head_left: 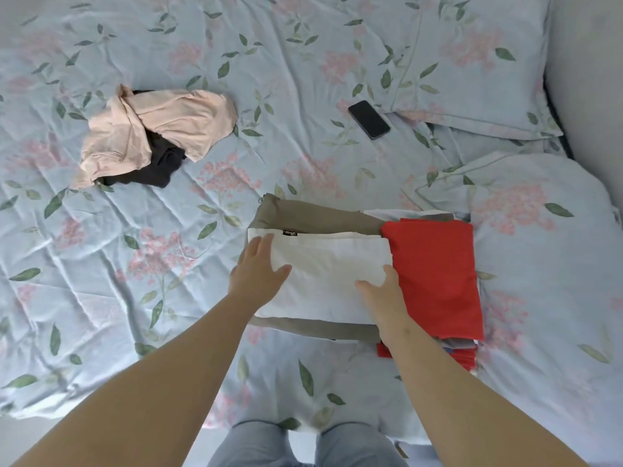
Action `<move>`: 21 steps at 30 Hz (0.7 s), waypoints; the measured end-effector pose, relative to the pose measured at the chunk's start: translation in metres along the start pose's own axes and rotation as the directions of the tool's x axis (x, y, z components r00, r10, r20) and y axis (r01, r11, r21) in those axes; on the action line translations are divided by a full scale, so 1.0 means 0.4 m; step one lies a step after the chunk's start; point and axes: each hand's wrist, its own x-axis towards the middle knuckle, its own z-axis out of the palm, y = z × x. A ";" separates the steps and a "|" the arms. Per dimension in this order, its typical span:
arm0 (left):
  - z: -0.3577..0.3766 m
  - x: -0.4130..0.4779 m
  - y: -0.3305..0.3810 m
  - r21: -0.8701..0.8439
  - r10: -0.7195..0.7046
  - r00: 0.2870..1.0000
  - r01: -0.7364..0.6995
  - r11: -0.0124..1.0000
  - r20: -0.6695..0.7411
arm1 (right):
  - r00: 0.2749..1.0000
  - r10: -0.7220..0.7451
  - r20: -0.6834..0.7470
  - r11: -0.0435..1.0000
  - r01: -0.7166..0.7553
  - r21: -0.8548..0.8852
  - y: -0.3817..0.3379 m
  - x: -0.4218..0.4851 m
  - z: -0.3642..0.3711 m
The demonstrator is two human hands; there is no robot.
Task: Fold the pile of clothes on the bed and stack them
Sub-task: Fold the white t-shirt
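on a floral bed (135,264), an unfolded peach garment (168,119) lies over a dark one (158,170) at upper left. at lower centre, the left hand (259,274) rests flat, fingers straight, on a folded white garment (330,264) atop a taupe one (303,214). the right hand (384,294), fingers loosely extended, presses its right edge. a phone (369,119) lies above. a folded red garment (435,274) tops a stack at right.
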 end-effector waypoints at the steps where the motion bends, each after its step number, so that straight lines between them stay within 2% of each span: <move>1: 0.003 -0.004 0.001 0.040 0.032 0.999 -0.033 0.999 0.021 | 1.000 0.001 0.006 0.999 -0.001 -0.032 -0.002 -0.007 0.007; 3: 0.001 -0.015 0.001 0.122 0.087 0.995 -0.091 0.988 0.041 | 1.000 -0.028 0.010 0.995 0.029 -0.093 -0.015 -0.021 0.012; 6: -0.024 -0.036 0.001 0.208 0.173 0.985 -0.167 0.964 -0.012 | 0.991 -0.135 0.027 0.973 0.137 -0.187 -0.050 -0.048 0.007; 10: -0.087 -0.080 0.007 0.295 0.220 0.971 -0.184 0.938 -0.096 | 0.951 -0.296 0.086 0.894 0.307 -0.327 -0.110 -0.104 -0.002; 16: -0.204 -0.169 -0.012 0.356 0.234 0.955 -0.157 0.921 -0.183 | 0.850 -0.488 0.199 0.670 0.511 -0.538 -0.204 -0.223 0.020; 21: -0.337 -0.229 -0.059 0.392 0.270 0.930 -0.158 0.906 -0.250 | 0.780 -0.581 0.233 0.493 0.565 -0.661 -0.284 -0.334 0.070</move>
